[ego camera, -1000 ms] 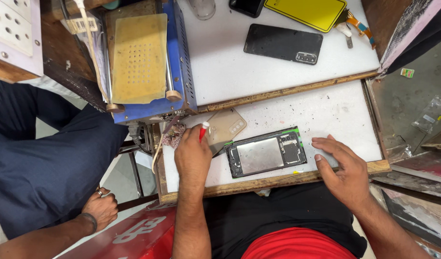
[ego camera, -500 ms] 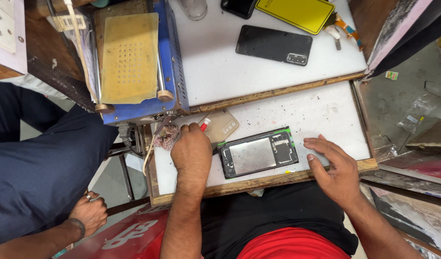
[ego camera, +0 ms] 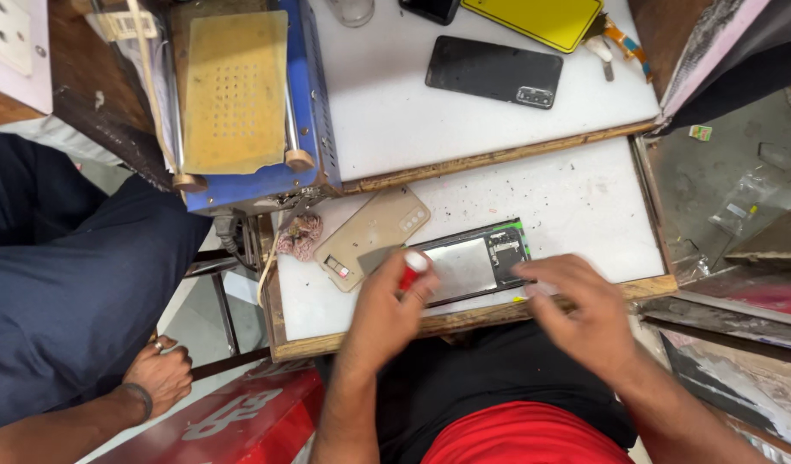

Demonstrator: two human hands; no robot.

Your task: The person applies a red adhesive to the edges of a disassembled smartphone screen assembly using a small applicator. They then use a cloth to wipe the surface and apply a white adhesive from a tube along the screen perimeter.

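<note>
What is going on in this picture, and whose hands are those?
The camera sits on a person's head and looks down, so the two hands at the bottom belong to that person. They work at a small white table. The left hand holds a small tool with a red and white tip. The right hand rests at the edge of an opened phone lying with its insides showing. Beside it lies a tan phone back cover. Farther back sit a black phone, a yellow cover and a blue machine with a yellow pad. At the left, another person's hand rests on a knee.
</note>
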